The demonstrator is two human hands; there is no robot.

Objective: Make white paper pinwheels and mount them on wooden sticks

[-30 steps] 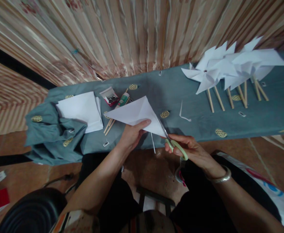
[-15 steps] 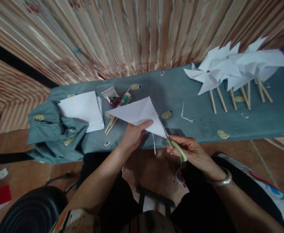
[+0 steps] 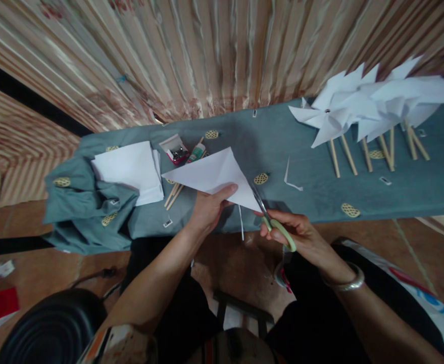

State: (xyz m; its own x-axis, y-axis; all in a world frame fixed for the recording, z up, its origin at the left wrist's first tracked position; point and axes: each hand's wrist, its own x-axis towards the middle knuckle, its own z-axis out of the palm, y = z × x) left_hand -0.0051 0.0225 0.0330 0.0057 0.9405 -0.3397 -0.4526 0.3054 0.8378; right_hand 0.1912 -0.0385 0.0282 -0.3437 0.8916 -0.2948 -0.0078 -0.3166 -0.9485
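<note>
Held a folded white paper triangle (image 3: 216, 174) in the bare left hand (image 3: 208, 207), thumb flat on top and fingers mostly hidden beneath, over the near part of a grey-green tablecloth printed with yellow pineapples (image 3: 244, 136). Had its long axis running from a sharp point at left to a corner just beside the right hand. Gripped metal scissors with pale green handles (image 3: 273, 222) in that bare right hand (image 3: 293, 230), fingers closed around the loops. Laid the blades along the paper's right-hand edge, tips aimed away and leftward; could not tell how widely parted. Had the right hand nearer that edge, the left thumb farther in, apart from the blades. Saw nothing in the way there. Noticed a narrow white paper strip (image 3: 241, 225) hanging below, between the hands, and a thin bent paper scrap (image 3: 294, 186) on the cloth rightward. Near the left point, made out pale wooden sticks (image 3: 174, 197), partly hidden, a green-and-white tube (image 3: 197, 152) and a small open red-and-white box (image 3: 180, 158). Farther left, noted stacked white paper sheets (image 3: 129, 169); well apart at right, white paper pinwheels (image 3: 373, 101).
</note>
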